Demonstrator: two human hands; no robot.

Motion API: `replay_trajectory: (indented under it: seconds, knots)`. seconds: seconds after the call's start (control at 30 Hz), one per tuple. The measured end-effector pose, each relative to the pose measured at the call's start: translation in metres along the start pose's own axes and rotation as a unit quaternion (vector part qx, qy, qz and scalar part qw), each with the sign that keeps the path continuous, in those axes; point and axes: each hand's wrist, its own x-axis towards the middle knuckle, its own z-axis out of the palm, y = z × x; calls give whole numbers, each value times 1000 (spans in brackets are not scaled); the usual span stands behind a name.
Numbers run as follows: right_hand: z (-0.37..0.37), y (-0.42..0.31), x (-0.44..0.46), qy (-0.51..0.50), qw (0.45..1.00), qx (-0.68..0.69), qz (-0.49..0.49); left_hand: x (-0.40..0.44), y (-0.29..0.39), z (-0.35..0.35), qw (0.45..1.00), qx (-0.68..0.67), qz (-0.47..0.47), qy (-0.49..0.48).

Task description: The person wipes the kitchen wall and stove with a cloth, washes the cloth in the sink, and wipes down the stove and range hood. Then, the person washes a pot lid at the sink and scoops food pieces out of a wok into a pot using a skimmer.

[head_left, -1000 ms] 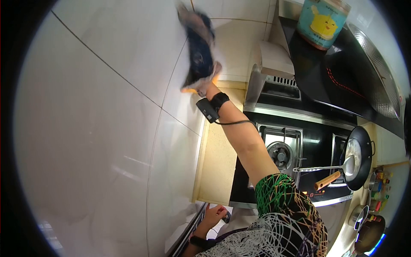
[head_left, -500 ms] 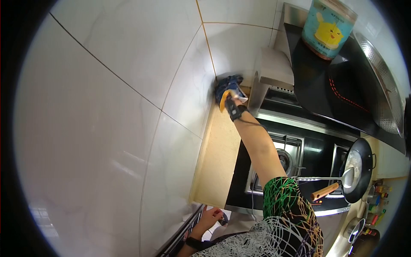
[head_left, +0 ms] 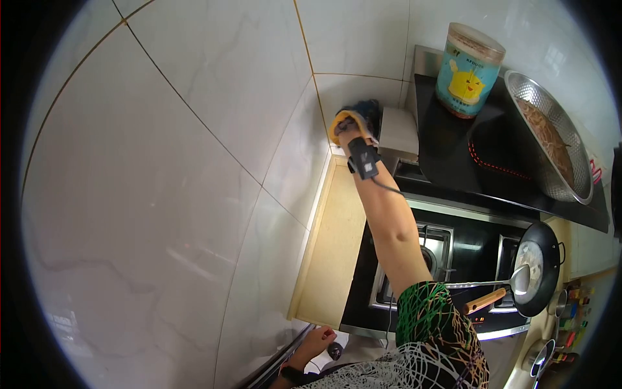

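Observation:
My right hand [head_left: 350,128], arm stretched far forward, is closed on a dark blue cloth with a yellow edge [head_left: 360,117]. It presses the cloth to the tiled wall [head_left: 272,129] in the corner beside the range hood; the cloth is slightly blurred and most of my fingers are covered. A black device is strapped to that wrist, trailing a cable. Down at the lower left, my left hand [head_left: 317,341] hangs near the counter's front edge, fingers loosely bent, with no held thing visible. Just beside it is a small dark round object [head_left: 334,351].
A black gas stove [head_left: 363,285] lies under my right arm. To the right stand a wok [head_left: 549,285] with whitish contents and a metal spatula [head_left: 518,280]. On the black hood [head_left: 447,142] rest a blue canister [head_left: 468,74] and a perforated metal basket [head_left: 570,162].
My right hand has shifted the cloth slightly upward and right along the wall, towards the hood. My left hand has moved slightly lower. The view has shifted, showing more of the basket.

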Motion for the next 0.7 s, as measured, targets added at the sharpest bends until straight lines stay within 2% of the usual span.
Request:
replay_trajectory:
  seconds: [0.13,0.5,0.6,0.7]
  knots:
    - [16,-9,14,20,1000,8,-15,4,-13,7,997,-63,-23,-26]
    - [24,-40,26,-7,998,12,-67,7,-18,5,1000,-26,15,0]
    - [36,-59,2,-9,995,-24,-95,7,-10,1,999,-45,-14,-14]
    - [29,-52,-36,-37,991,-52,-119,2,0,-4,999,-31,11,-5]
